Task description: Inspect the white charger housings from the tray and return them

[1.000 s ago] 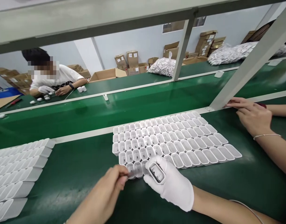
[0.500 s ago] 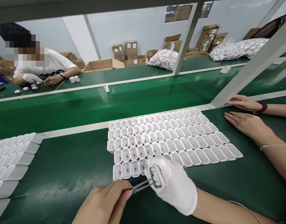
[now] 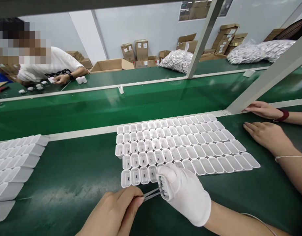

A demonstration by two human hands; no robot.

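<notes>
A person's bare left hand [image 3: 111, 213] is pinching slim metal tweezers [image 3: 152, 194], while the white-gloved right hand [image 3: 185, 193] is clamping a white plastic charger shell [image 3: 164, 187] by its outer walls. The hands are close together but apart, and the tweezer tips are reaching into the shell's open end. The shell is being held just in front of a block of matching shells [image 3: 190, 152] standing open side up on a green conveyor bench [image 3: 67, 170]. It looks light, stiff, thin-walled and smooth, so its outer walls seem the surest hold. More shells [image 3: 15, 167] are lying in rows at left, and a co-worker's bare hands [image 3: 269, 134] are resting on the bench at right.
</notes>
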